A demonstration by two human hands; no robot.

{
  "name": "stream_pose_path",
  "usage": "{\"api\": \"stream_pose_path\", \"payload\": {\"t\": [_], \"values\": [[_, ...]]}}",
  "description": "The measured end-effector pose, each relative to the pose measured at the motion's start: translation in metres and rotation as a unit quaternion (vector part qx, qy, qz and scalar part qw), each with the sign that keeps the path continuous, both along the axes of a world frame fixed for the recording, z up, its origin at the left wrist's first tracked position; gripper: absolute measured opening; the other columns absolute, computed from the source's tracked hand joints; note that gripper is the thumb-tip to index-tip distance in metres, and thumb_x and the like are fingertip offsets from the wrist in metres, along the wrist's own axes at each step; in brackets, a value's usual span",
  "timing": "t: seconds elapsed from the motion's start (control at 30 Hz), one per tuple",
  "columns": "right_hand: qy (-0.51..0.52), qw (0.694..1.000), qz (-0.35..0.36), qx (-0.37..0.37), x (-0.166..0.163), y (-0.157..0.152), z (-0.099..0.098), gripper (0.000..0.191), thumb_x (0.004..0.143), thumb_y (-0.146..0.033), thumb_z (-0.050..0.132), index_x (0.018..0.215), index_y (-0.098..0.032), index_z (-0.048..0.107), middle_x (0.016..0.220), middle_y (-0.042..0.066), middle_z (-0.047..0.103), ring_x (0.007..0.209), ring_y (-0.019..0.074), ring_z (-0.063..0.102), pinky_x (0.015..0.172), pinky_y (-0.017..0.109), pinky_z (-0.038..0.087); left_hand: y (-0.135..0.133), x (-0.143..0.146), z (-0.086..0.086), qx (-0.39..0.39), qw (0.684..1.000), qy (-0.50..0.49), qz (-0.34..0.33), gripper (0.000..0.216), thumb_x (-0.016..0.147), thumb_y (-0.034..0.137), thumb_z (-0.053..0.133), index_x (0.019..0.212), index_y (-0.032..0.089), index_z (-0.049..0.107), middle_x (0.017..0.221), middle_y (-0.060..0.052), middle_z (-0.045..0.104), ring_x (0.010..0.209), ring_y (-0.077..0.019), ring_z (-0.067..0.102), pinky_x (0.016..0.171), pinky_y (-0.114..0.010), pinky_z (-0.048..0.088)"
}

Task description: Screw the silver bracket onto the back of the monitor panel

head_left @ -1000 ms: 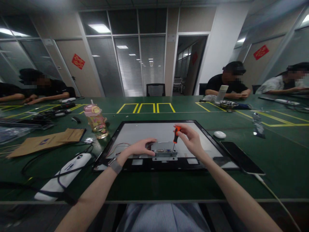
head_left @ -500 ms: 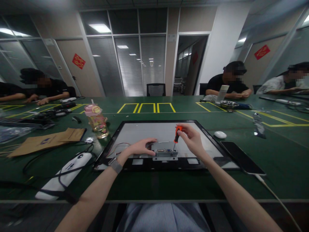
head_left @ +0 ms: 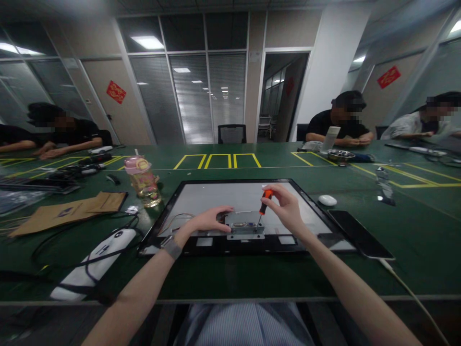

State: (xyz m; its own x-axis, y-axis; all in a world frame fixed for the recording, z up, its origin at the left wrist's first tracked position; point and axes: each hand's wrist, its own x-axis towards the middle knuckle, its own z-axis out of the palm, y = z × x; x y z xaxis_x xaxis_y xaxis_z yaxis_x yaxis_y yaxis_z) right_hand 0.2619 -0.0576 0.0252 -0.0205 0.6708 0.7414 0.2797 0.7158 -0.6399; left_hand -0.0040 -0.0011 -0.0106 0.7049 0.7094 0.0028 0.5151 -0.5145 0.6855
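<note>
A flat display panel [head_left: 211, 194] with a black frame lies on the green table in front of me. On its near edge sits a metal bracket [head_left: 234, 235] with a row of connector ports. My left hand [head_left: 207, 220], a watch [head_left: 171, 246] on its wrist, spans the bracket's left end, thumb at the front and fingers behind. Between the fingers of my right hand [head_left: 286, 206] is an orange and black screwdriver [head_left: 265, 203], slightly tilted. Its shaft points down to the bracket's right part; the exact contact at the tip is too small to tell.
Left of the panel stand a pink-lidded bottle [head_left: 142, 180], a brown paper bag [head_left: 72, 211] and a white power strip [head_left: 95, 264] with black cables. A phone [head_left: 360, 234] on a cable and a white case [head_left: 327, 200] lie right. Other people sit across the table.
Both hands, the screwdriver and the bracket stay almost where they were. The whole view has shifted very slightly.
</note>
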Motion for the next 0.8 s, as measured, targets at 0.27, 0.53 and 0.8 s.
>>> {"api": "stream_pose_path", "payload": {"t": [0.27,0.53,0.8], "values": [[0.035,0.99,0.099,-0.09,-0.002,-0.009,0.01,0.026,0.087,-0.031,0.053,0.111,-0.025,0.06,0.097,0.005,0.065,0.09,0.0188,0.063,0.083,0.036,0.05,0.001,-0.001,-0.002,-0.004,1.0,-0.004,-0.001,0.074,0.065,0.051,0.072,0.129,0.026,0.047,0.143,-0.005,0.04,0.132,-0.0258,0.037,0.111,-0.038,0.026],[0.082,0.972,0.181,-0.124,0.0,-0.006,0.008,0.018,0.085,-0.032,0.057,0.099,-0.024,0.066,0.095,0.005,0.066,0.091,0.0188,0.063,0.082,0.035,0.05,0.001,-0.001,-0.002,-0.01,1.0,-0.009,-0.009,0.074,0.065,0.05,0.072,0.13,0.025,0.046,0.142,-0.005,0.04,0.131,-0.025,0.037,0.11,-0.038,0.027],[0.048,0.975,0.176,-0.123,-0.001,-0.008,0.011,0.027,0.089,-0.033,0.05,0.113,-0.025,0.06,0.099,0.006,0.067,0.096,0.0199,0.064,0.088,0.041,0.049,-0.001,-0.001,0.0,-0.012,1.0,-0.009,-0.006,0.073,0.065,0.05,0.072,0.129,0.026,0.047,0.143,-0.005,0.039,0.131,-0.0257,0.038,0.109,-0.039,0.029]]}}
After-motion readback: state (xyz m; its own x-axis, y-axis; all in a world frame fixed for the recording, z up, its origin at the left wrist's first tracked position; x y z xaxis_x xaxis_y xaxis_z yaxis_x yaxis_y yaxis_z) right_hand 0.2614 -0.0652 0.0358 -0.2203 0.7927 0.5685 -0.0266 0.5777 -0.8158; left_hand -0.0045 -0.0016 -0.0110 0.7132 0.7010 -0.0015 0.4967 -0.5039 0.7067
